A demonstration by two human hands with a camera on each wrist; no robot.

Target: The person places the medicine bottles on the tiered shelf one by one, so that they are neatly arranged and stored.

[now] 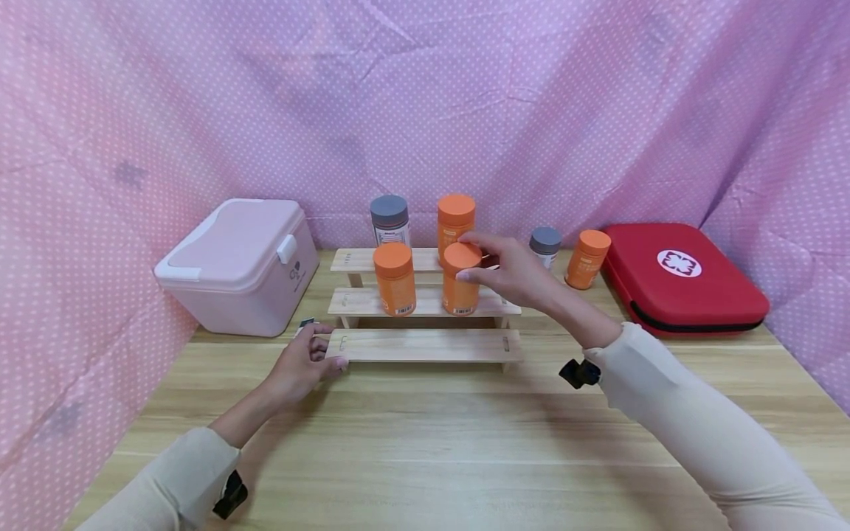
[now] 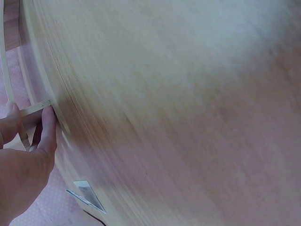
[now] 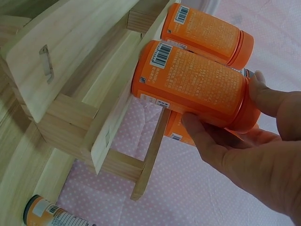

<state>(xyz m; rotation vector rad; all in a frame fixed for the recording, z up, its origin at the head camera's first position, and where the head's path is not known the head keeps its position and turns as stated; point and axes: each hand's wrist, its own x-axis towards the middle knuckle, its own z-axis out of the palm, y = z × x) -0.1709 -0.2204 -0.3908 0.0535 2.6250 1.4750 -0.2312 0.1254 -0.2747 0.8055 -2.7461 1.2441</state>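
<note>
"Wooden rack: gripped where?"
"Pinched at its front left end, between thumb and fingers of left hand."
"And with right hand?"
"Pinching top of orange bottle, upright on rack's middle step, toward the right."

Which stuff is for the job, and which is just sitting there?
Part of the job:
wooden step rack, held by the left hand
front orange bottle in the right hand
neighbouring orange bottle
rear orange bottle and rear grey-capped bottle
probably the tabletop orange bottle and tabletop grey-capped bottle

Probably just lying about:
pink lidded box
red zip case
small flat item, unclear
</note>
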